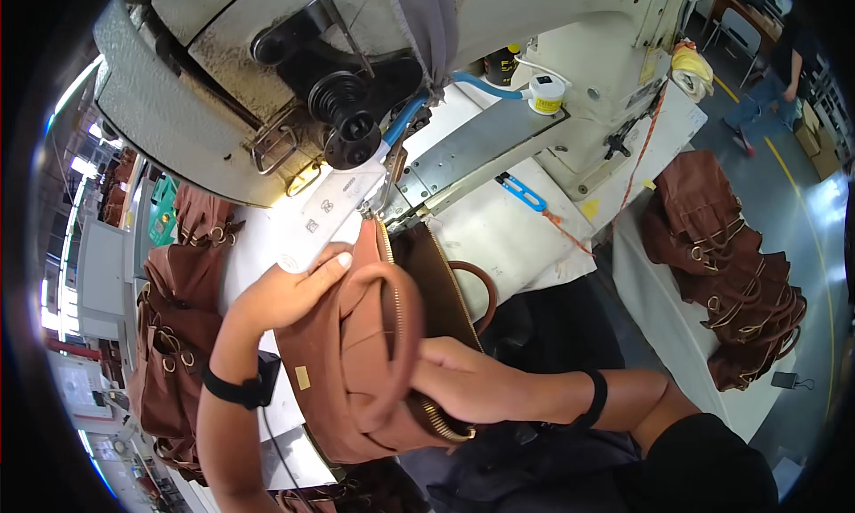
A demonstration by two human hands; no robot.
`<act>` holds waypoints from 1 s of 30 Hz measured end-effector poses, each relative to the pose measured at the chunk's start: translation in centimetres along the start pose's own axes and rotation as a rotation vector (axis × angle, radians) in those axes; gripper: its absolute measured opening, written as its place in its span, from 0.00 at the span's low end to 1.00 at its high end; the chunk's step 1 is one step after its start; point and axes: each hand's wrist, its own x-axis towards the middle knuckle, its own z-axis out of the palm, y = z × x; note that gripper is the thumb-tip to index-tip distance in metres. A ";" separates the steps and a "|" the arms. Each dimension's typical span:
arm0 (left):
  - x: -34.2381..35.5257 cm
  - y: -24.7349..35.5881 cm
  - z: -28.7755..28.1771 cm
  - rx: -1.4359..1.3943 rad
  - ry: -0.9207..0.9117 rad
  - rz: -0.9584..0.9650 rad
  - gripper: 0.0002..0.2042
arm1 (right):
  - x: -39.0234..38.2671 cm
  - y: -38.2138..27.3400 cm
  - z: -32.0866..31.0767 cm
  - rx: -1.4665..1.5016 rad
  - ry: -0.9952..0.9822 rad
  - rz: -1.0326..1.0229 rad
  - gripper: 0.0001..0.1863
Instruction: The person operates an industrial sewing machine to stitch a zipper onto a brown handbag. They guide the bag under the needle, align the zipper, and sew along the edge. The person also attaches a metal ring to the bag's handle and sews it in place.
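Observation:
My left hand [303,286] grips the upper left edge of a brown leather bag [325,388], thumb on top, close to the sewing machine's presser foot [367,212]. The bag's zippered rim [386,241] runs up to the foot, with a white plastic guard [331,212] above my hand. My right hand [454,375] reaches into the open bag beside a rolled handle [401,326]; its fingertips are hidden. A second handle [485,295] arches out on the bag's right side, and a small gold plate [302,378] sits on its front.
Sewing machine [579,50], white bed [481,246], blue thread snips [521,192], white oiler [545,93]. Brown bags are piled at left [178,353] and right [695,210]. A black clip [793,381] lies at far right. Another person [775,85] stands in the aisle at upper right.

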 end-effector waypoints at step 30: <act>2.5 3.0 0.2 -0.606 0.046 -0.063 0.17 | 6.2 -2.7 -4.1 -0.178 0.402 -0.359 0.20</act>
